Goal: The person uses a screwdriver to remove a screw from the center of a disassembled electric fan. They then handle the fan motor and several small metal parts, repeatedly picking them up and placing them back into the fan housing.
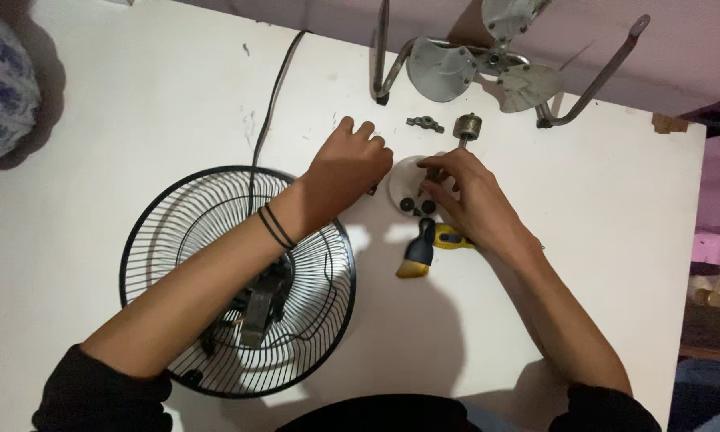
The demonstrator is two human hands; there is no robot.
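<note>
Landmark: white round part (405, 186) on white table (600, 240). Left hand (345, 165) curled, gripping part's left edge. Right hand (465, 192) over its right side, fingertips pinched narrow on small piece on top. Yellow-black tool (424, 248) just below part. Wing nut (424, 123), shaft (466, 129) just above. Black fan grille (236, 280) left of part; fan blades (488, 72) farther above.

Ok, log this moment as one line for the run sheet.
left hand: steadies white round motor cover | right hand: fingers on cover's top | screwdriver: lying on table | fan grille: under left forearm
</note>
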